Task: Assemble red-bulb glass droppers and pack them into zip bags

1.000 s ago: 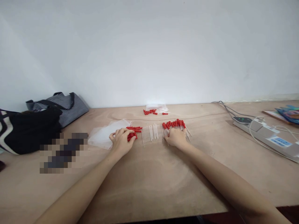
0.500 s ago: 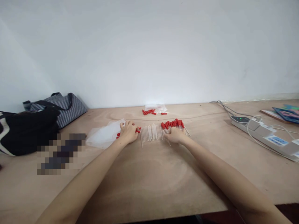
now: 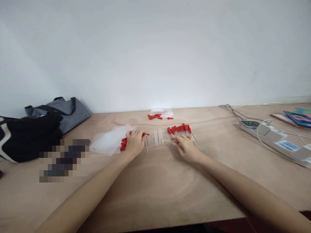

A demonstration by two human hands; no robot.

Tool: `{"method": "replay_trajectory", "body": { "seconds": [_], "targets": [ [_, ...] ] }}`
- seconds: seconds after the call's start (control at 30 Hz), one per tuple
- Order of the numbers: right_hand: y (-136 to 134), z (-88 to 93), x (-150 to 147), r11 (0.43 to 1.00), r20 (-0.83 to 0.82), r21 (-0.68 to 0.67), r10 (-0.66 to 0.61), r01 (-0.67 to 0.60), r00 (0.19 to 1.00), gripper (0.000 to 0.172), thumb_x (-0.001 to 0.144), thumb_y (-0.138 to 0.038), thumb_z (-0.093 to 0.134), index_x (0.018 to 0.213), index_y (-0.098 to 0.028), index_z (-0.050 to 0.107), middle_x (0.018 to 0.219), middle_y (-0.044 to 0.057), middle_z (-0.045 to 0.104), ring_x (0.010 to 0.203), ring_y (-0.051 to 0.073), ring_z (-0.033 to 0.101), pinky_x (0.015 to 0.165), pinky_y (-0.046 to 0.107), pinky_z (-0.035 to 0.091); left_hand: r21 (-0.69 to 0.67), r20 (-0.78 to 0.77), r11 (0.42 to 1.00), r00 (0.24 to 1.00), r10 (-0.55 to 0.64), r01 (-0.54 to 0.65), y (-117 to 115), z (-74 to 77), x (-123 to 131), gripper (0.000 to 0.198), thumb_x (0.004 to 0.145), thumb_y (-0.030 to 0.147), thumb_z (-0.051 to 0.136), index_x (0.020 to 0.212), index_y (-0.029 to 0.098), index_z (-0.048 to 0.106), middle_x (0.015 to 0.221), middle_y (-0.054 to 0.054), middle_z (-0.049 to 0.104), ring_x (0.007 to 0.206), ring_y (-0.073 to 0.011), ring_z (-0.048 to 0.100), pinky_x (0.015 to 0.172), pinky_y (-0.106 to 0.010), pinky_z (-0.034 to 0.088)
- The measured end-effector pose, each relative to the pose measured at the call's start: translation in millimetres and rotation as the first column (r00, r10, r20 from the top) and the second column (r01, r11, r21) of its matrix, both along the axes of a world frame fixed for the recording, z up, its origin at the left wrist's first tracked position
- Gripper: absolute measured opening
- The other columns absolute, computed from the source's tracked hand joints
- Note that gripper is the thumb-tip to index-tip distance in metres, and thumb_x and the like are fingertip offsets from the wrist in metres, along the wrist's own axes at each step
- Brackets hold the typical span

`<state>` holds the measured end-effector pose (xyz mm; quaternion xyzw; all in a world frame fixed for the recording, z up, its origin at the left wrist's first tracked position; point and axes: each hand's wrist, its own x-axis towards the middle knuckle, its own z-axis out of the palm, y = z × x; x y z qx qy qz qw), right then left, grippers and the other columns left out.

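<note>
A row of clear thin tubes lies on the wooden table. Further right, several tubes with red caps lie side by side. My left hand rests curled over a small heap of loose red caps at the row's left end; what its fingers hold is hidden. My right hand pinches the near end of a tube among the capped ones. A clear plastic bag lies flat just left of my left hand.
More red caps and a small bag lie near the wall. Black and striped bags stand at the left. A power strip with cables and books are at the right.
My left hand went forward onto the red caps and then drew slightly back and right. My right hand slid a little toward me along the tubes.
</note>
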<state>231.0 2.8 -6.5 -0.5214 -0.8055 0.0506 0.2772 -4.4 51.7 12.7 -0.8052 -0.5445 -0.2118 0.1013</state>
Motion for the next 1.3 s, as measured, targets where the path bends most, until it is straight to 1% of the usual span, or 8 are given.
{"method": "replay_trajectory", "body": {
  "seconds": [0.07,0.13,0.27,0.4,0.6,0.73,0.93,1.3],
  "targets": [
    [-3.6,-2.7,0.9,0.999,-0.003,0.038,0.04,-0.04,0.999,0.026,0.083,-0.015,0.036,0.103,-0.02,0.052,0.088,0.006,0.062,0.084,0.018,0.05,0.076,0.036,0.023,-0.024,0.096,0.991,0.987,-0.13,0.133,-20.0,-6.7,3.7,0.013,0.086,0.022,0.043,0.087,0.018,0.055,0.088,-0.002,0.062,0.088,-0.0194,0.051,0.081,-0.037,0.025],
    [-8.4,-4.6,0.3,0.996,-0.009,0.053,0.066,-0.065,0.998,0.026,0.084,-0.013,0.035,0.099,-0.021,0.055,0.086,0.005,0.062,0.083,0.018,0.051,0.078,0.036,0.022,-0.039,0.122,0.973,0.967,-0.223,0.229,-39.1,-16.1,7.2,0.014,0.085,0.021,0.043,0.093,0.019,0.055,0.087,-0.002,0.062,0.086,-0.0192,0.051,0.078,-0.036,0.025],
    [-18.6,-7.0,-4.5,0.994,-0.061,0.049,0.105,-0.102,0.993,0.019,0.084,-0.016,0.037,0.088,-0.019,0.054,0.082,0.003,0.062,0.081,0.015,0.053,0.083,0.037,0.021,-0.071,0.154,0.951,0.945,-0.288,0.302,-60.6,-28.8,11.7,0.016,0.086,0.022,0.042,0.092,0.023,0.057,0.086,-0.001,0.061,0.085,-0.0183,0.049,0.074,-0.035,0.025],
    [-25.7,-7.5,-12.1,0.992,-0.09,0.053,0.12,-0.115,0.989,0.014,0.084,-0.019,0.039,0.083,-0.02,0.054,0.075,0.0,0.062,0.073,0.013,0.055,0.087,0.039,0.017,-0.108,0.179,0.949,0.945,-0.275,0.297,-62.5,-26.4,14.1,0.015,0.086,0.021,0.042,0.088,0.023,0.057,0.089,0.001,0.061,0.086,-0.0175,0.048,0.075,-0.035,0.023],
    [-29.2,-9.3,-21.1,0.988,-0.029,0.055,0.144,-0.142,0.989,0.015,0.085,-0.021,0.039,0.083,-0.019,0.054,0.077,-0.001,0.063,0.073,0.013,0.056,0.085,0.037,0.018,-0.137,0.211,0.946,0.942,-0.261,0.293,-62.9,-22.6,14.8,0.014,0.087,0.024,0.042,0.087,0.024,0.056,0.087,0.002,0.063,0.086,-0.0172,0.05,0.076,-0.035,0.022],
    [-28.6,-10.1,-23.2,0.984,-0.043,0.048,0.174,-0.172,0.984,0.017,0.085,-0.021,0.038,0.085,-0.02,0.055,0.079,0.0,0.063,0.072,0.013,0.055,0.085,0.038,0.018,-0.145,0.225,0.943,0.938,-0.262,0.298,-63.2,-22.8,13.7,0.014,0.086,0.022,0.041,0.086,0.024,0.055,0.086,0.003,0.065,0.085,-0.0173,0.051,0.076,-0.036,0.022],
    [-26.7,-12.0,-22.8,0.981,-0.076,0.079,0.184,-0.178,0.98,0.018,0.086,-0.025,0.041,0.082,-0.02,0.058,0.074,-0.001,0.062,0.066,0.01,0.052,0.079,0.033,0.019,-0.107,0.262,0.937,0.918,-0.297,0.333,-63.3,-21.1,12.8,0.011,0.084,0.023,0.046,0.082,0.023,0.056,0.081,0.003,0.065,0.082,-0.0164,0.052,0.08,-0.037,0.021],
    [-30.1,-7.1,-25.9,0.969,0.045,0.11,0.218,-0.221,0.975,0.021,0.085,-0.02,0.039,0.081,-0.019,0.06,0.072,0.0,0.061,0.067,0.011,0.05,0.069,0.031,0.019,-0.058,0.217,0.915,0.9,-0.379,0.399,-69.2,-17.2,13.9,0.012,0.083,0.024,0.047,0.075,0.021,0.057,0.073,0.002,0.065,0.079,-0.0161,0.053,0.087,-0.04,0.02]
  ]
}}
